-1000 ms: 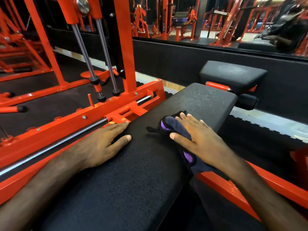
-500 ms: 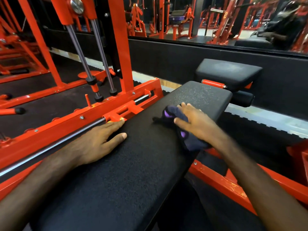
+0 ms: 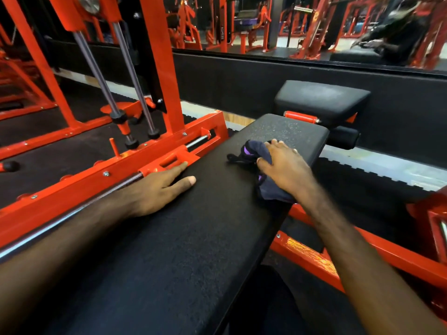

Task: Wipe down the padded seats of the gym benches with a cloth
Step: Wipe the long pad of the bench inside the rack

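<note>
A long black padded bench seat (image 3: 169,238) runs from the bottom of the view up towards a mirror. My right hand (image 3: 283,169) lies flat on a dark cloth with purple trim (image 3: 251,152), pressing it onto the seat near its far right edge. Part of the cloth hangs over that edge under my wrist. My left hand (image 3: 157,189) rests flat on the seat's left edge with straight fingers, touching the orange frame. A second, smaller black pad (image 3: 321,100) stands just beyond the seat's far end.
An orange machine frame (image 3: 121,170) with a chrome rod runs along the bench's left side, with upright posts (image 3: 159,64) and guide rods behind. A low black wall and a mirror (image 3: 290,25) stand ahead. Orange rails (image 3: 338,257) lie on the right over a black rubber floor.
My right hand has slid the cloth farther up the seat, towards its far end. My left hand has stayed in place on the left edge.
</note>
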